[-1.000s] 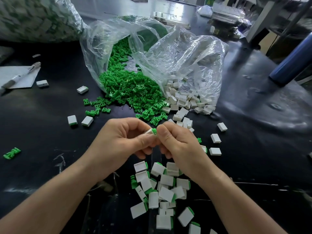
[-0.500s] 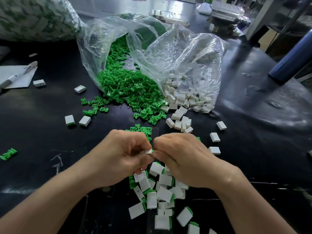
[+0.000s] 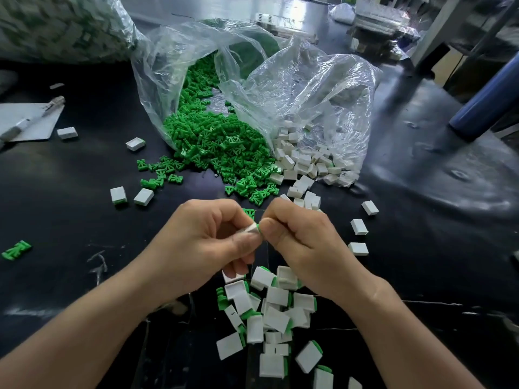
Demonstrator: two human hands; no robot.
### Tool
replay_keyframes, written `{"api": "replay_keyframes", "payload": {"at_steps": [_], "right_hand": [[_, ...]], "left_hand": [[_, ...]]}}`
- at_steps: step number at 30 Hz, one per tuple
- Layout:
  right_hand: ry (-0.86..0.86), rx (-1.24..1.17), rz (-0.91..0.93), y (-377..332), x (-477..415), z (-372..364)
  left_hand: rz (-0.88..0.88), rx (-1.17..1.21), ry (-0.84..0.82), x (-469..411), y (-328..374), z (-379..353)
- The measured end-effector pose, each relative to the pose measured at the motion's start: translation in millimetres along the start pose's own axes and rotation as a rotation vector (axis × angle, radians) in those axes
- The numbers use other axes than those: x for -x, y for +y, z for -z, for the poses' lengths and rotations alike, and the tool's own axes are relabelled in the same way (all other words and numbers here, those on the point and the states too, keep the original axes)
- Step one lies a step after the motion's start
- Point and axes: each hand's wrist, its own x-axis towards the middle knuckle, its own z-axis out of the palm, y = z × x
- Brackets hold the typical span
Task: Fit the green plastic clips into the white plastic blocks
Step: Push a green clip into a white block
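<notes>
My left hand (image 3: 202, 245) pinches a white block (image 3: 250, 230) between thumb and forefinger at the centre of the view. My right hand (image 3: 300, 242) meets it from the right, its thumb and fingers curled on a green clip (image 3: 259, 228) whose edge shows at the block's end. Most of both parts is hidden by my fingers. A heap of green clips (image 3: 213, 147) spills from a clear bag behind my hands. Loose white blocks (image 3: 303, 164) spill from a second bag on the right. Below my hands lies a pile of white blocks with green clips in them (image 3: 269, 313).
The black table (image 3: 70, 220) carries stray blocks (image 3: 132, 195) and a green clip (image 3: 16, 249) on the left. A paper sheet with a marker (image 3: 31, 123) lies far left. A large filled bag (image 3: 61, 26) sits back left, and a blue roll (image 3: 488, 99) is at the right.
Both hands dropped toward the finished pile half a second ago and have risen again. The block and clip stay pinched between them throughout.
</notes>
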Motion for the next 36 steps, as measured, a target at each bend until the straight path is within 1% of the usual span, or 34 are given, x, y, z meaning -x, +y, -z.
{"api": "replay_keyframes", "payload": {"at_steps": [2,7,10,12,14,15,20,22,25,27,29,32,36], "right_hand": [[-0.019,0.029,0.042,-0.1,0.8,-0.4],[-0.087,0.309,0.248,-2.6,1.8,2.4],[-0.126,0.437,0.309,-2.0,1.9,1.4],[-0.114,0.427,0.316,-0.9,1.6,-0.2],[-0.067,0.291,0.264,0.7,0.4,-0.3],[-0.049,0.194,0.207,1.6,0.4,-0.3],[-0.035,-0.381,-0.271,2.9,-2.0,3.3],[-0.113,-0.576,-0.386,2.5,-3.1,4.5],[-0.263,-0.796,-0.447,-2.0,-3.1,-0.4],[-0.337,-0.889,-0.472,-5.2,-2.6,-4.2],[-0.369,-0.941,-0.502,-6.6,-2.7,-3.9],[-0.351,-0.886,-0.506,-5.4,-2.2,-3.2],[-0.292,-0.864,-0.486,-5.0,-0.6,-4.5]], "left_hand": [[0.026,0.014,-0.021,0.7,-0.3,0.7],[0.059,-0.097,-0.066,3.2,-5.0,3.0],[0.050,-0.178,-0.070,4.1,-8.1,3.0],[0.041,-0.155,-0.071,3.7,-7.1,3.0],[0.044,-0.038,-0.053,2.6,-2.7,2.3],[0.039,0.011,-0.038,1.8,-0.4,1.3],[0.034,0.184,0.032,-2.4,2.2,0.4],[0.019,0.207,0.052,-2.4,1.7,0.3],[0.019,0.227,0.036,-1.3,0.8,-2.6],[0.012,0.232,0.006,-0.5,2.9,-4.3],[0.002,0.238,-0.030,-0.6,5.0,-3.7],[-0.009,0.287,-0.061,-0.5,4.7,-4.2],[-0.036,0.331,-0.021,-0.9,2.5,-9.3]]}}
